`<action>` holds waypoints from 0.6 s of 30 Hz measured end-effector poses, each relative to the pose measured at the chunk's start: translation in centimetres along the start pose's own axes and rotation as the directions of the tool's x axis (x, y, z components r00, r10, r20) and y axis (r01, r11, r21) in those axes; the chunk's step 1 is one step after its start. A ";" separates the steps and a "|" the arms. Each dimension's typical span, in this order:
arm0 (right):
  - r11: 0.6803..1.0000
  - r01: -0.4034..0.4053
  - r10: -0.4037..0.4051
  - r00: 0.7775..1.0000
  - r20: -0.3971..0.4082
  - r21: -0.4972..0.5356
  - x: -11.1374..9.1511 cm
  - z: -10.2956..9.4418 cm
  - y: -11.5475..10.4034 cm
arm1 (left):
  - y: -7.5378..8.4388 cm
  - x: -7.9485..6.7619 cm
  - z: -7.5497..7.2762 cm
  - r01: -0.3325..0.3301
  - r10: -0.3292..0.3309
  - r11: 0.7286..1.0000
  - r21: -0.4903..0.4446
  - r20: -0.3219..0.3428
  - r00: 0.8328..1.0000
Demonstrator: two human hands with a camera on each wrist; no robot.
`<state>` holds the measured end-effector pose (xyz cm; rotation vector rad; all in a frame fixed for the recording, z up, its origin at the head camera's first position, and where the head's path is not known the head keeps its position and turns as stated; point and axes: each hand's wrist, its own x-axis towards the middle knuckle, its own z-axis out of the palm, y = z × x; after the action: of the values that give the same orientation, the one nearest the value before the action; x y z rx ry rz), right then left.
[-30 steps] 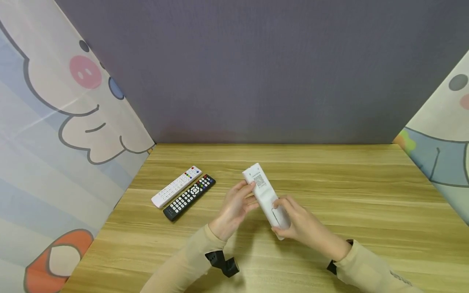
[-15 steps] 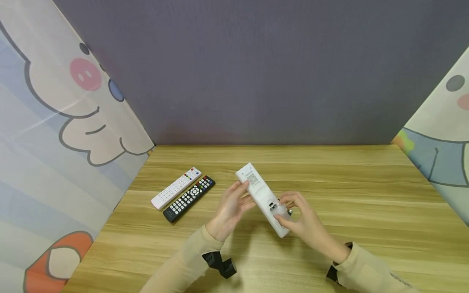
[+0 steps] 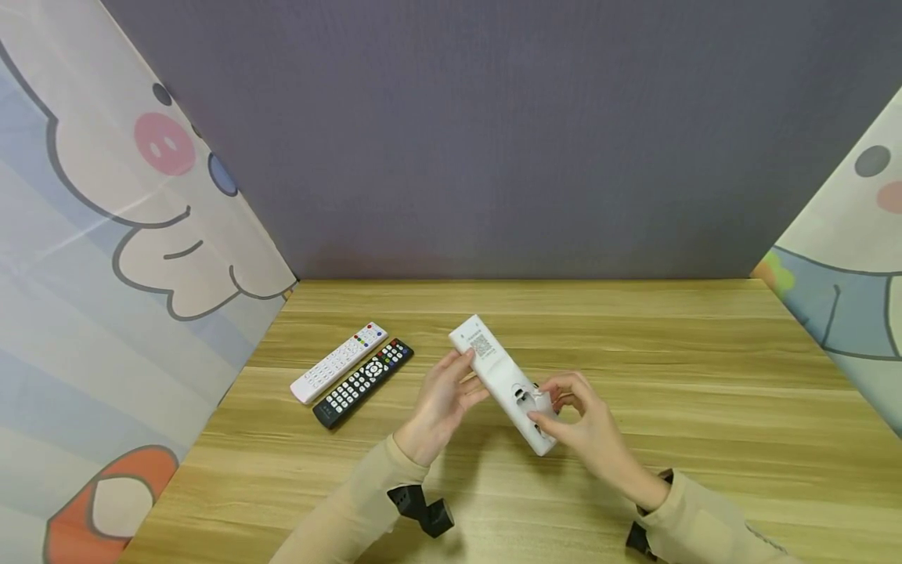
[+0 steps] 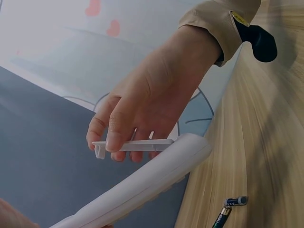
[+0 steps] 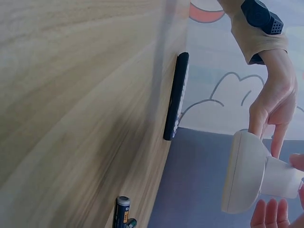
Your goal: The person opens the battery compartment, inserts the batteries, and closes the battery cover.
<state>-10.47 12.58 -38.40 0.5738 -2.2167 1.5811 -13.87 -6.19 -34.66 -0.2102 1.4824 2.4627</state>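
My left hand (image 3: 437, 415) grips the white remote control (image 3: 489, 368) by its upper left edge, back side up, with a printed square code near its far end. Close to the near end, its battery compartment (image 3: 524, 401) lies exposed, with dark spots inside. My right hand (image 3: 588, 427) pinches the white battery cover (image 4: 137, 145) between thumb and fingers. In the left wrist view, that cover stands at an angle over the remote's end, a small clip at its outer tip. Two batteries (image 4: 227, 209) lie on the table beneath, mostly hidden behind the remote in the head view.
Left of my hands, a white remote with coloured buttons (image 3: 340, 363) and a black remote (image 3: 363, 384) lie side by side on the wooden table (image 3: 669, 345). A grey panel (image 3: 521, 141) rises behind the table, and cartoon-printed sheets (image 3: 84, 235) flank it.
The battery cover, flush on the remote a second ago, is now lifted off in my right hand's pinch, exposing the compartment. The remote has shifted slightly left with my left hand.
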 end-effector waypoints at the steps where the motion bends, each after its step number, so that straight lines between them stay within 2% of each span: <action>1: 1.000 -0.007 0.007 1.000 -0.001 0.010 0.0 0.0 0.0 | 0.0 0.0 0.0 0.003 -0.003 1.000 -0.003 -0.002 1.000; 10: 0.996 -0.035 0.036 0.999 -0.015 0.080 -0.1 0.1 0.1 | -0.1 0.0 -0.1 0.008 -0.008 1.000 -0.007 -0.006 1.000; 18: 0.985 -0.097 0.102 0.994 -0.030 0.140 0.0 -0.3 -0.2 | 0.0 0.2 -0.3 0.018 -0.018 1.000 -0.019 -0.016 1.000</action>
<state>-10.41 12.86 -38.15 0.4732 -2.1510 1.7923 -14.02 -6.45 -34.86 -0.2462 1.4579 2.4675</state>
